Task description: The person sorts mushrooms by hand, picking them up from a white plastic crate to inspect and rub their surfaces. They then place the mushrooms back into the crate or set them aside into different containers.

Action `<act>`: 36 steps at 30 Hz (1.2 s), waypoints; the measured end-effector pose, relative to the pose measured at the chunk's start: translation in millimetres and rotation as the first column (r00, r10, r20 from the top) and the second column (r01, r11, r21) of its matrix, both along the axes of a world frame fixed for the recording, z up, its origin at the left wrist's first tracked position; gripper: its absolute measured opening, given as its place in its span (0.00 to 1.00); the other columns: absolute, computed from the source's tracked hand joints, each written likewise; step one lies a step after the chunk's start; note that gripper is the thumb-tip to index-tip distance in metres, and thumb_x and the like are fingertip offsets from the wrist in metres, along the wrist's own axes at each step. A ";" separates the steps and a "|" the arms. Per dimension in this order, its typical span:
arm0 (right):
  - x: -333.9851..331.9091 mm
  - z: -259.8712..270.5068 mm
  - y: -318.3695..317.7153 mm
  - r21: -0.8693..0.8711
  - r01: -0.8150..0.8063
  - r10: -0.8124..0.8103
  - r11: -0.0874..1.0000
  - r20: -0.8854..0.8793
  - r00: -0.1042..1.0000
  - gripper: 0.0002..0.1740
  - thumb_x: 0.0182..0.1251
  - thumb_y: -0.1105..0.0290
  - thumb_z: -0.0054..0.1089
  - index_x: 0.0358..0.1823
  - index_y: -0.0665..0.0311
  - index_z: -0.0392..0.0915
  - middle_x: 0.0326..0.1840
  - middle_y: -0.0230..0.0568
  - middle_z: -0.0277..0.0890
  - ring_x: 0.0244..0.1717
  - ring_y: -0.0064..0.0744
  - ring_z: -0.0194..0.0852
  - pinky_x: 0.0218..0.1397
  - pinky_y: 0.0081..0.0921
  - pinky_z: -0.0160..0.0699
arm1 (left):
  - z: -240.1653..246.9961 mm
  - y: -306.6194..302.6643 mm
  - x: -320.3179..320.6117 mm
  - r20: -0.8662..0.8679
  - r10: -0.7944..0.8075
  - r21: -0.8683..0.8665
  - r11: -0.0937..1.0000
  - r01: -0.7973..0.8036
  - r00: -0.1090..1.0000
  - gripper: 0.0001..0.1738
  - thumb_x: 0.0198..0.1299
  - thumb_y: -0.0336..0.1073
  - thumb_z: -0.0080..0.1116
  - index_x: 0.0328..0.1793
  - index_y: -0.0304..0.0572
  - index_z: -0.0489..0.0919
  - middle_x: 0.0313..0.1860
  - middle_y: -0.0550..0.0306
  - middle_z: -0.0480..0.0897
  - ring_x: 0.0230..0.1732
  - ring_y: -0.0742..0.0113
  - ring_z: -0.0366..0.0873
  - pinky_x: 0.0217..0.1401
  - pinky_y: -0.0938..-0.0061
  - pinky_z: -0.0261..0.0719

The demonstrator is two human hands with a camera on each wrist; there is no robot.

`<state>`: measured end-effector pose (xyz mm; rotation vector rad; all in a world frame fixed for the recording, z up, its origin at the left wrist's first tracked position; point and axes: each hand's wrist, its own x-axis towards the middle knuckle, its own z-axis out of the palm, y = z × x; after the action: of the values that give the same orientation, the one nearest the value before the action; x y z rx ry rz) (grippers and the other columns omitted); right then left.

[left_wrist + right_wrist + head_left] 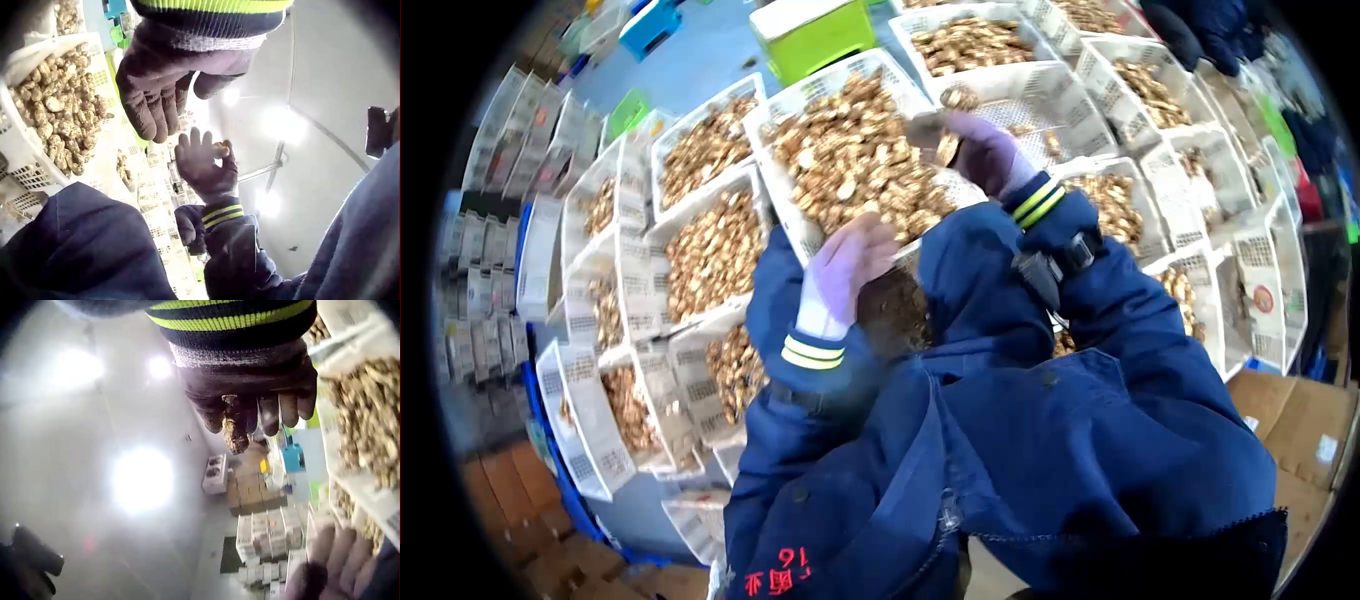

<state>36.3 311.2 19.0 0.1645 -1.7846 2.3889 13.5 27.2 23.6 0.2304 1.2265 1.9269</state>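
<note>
A white perforated crate (905, 85), heaped with brown mushrooms (840, 150), stands tilted before my lap. My gloved left hand (850, 265) is over its near edge, with nothing in its grasp. On the right side, my gloved right hand (990, 160) pinches one mushroom (947, 148) between thumb and fingers. That elongated mushroom (234, 428) shows brown and rough in the right wrist view. In the left wrist view, the left hand (169, 81) has its fingers extended, and the right hand (208, 165) is beyond it.
A crate (1065, 85) with a few mushrooms adjoins on the right. More mushroom-filled crates (655, 245) line both sides. A green box (820, 45) stands beyond, cardboard boxes (1305, 430) at lower right. Another person's dark clothing (1215, 30) shows at top right.
</note>
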 end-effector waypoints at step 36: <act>-63.8 -102.6 -77.8 0.324 -0.029 -0.154 0.946 0.523 0.838 0.20 0.64 0.65 0.56 0.55 0.64 0.78 0.43 0.34 0.81 0.41 0.25 0.77 0.44 0.23 0.76 | -0.9 -179.3 -179.1 -0.228 0.501 -0.067 0.848 -0.526 0.835 0.24 0.70 0.50 0.48 0.60 0.36 0.72 0.54 0.42 0.78 0.57 0.53 0.78 0.61 0.66 0.77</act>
<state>-27.4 233.4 -83.6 -0.5974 -2.3662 2.2165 -165.6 -152.1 22.6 0.0234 1.6737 2.3119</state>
